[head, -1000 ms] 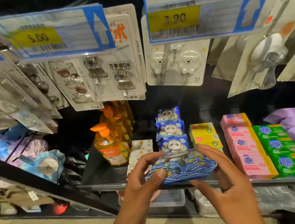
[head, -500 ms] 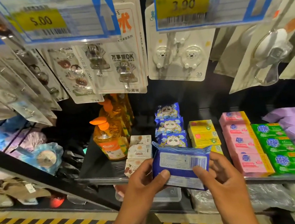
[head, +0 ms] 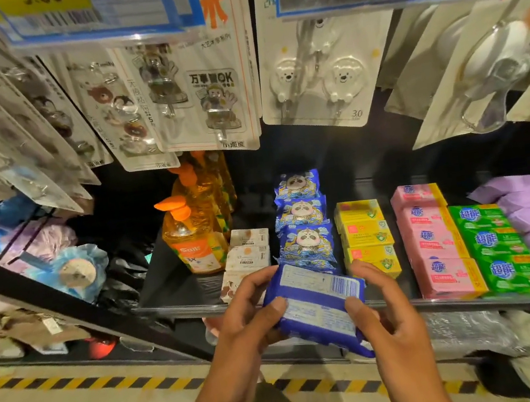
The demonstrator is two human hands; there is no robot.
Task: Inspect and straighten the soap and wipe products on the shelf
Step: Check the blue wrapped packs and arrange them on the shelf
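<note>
Risk comes mostly from how the pack is held. In the head view the blue wipe pack (head: 318, 302) is in the air just in front of the row of panda packs (head: 301, 217), over the front edge of the shelf (head: 176, 309), with its printed back and barcode turned up. The left hand (head: 246, 319) grips its left end, thumb on top and fingers curled under; the right hand (head: 393, 326) pinches the right end in the same way. The wrapper looks soft and smooth, so I judge it can slip if one hand lets go too early, and then it falls to the floor. If it goes back face down, it does not match the row. If it is pushed in too hard, it can shove the row against the yellow soap boxes (head: 365, 234) just right of the row, or the small white boxes (head: 248, 247) just left of it.
</note>
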